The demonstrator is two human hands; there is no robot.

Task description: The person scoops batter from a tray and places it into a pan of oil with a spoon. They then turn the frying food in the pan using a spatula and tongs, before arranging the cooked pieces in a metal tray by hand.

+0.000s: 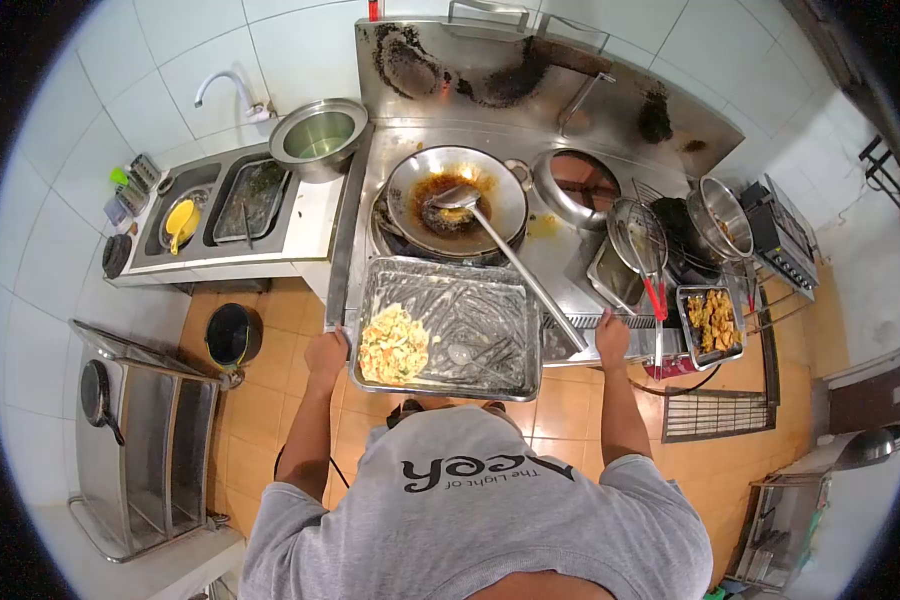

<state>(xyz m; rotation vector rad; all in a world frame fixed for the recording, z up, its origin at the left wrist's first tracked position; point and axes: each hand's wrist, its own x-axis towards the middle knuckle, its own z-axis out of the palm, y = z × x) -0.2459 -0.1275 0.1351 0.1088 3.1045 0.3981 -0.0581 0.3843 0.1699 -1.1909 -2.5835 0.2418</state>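
My left hand (327, 352) is closed on the front left corner of the steel stove (355, 200), beside a metal tray (485, 310). My right hand (611, 338) is closed on the stove's front edge, near the end of a long-handled wok spatula (530, 275). The spatula's head rests in a wok (400, 190) holding dark oily liquid. A heap of pale, battered food pieces (393, 345) lies in the left part of the tray, which has wet smears across its bottom. The undersides of both hands are hidden.
On the right are a strainer (637, 235), red-handled tongs (655, 295), a tray of fried pieces (712, 320) and a steel bowl (722, 215). A round pot (577, 212) stands behind them. Left are a sink (220, 240), a large pot (320, 135) and a black bucket (234, 335).
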